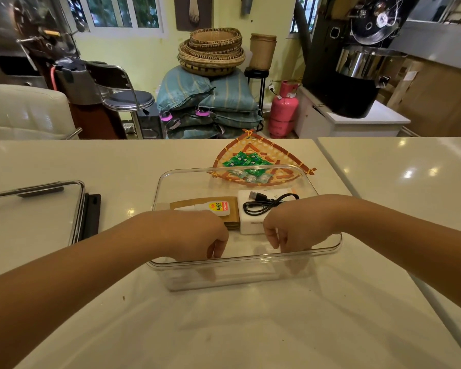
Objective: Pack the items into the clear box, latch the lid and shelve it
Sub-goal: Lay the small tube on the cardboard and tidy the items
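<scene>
Both hands reach down inside the clear box, fingers curled toward its floor near the front wall. The left hand and the right hand sit close together with a small gap between them; whether either one grasps anything cannot be told, since the fingertips blur behind the plastic rim.

Just behind the left hand lies a glue bottle on top of a brown packet. Beside these, behind the right hand, a white block carries a coiled black cable. These things fill the middle of the box; the strip along its front wall and the back part are bare.

The box stands open on the white table, with wide free surface in front of it and to either side. Its lid lies well apart at the left edge of the view. Right behind the box, touching or nearly so, a woven tray holds green sweets. A seam at the right separates a second tabletop.
</scene>
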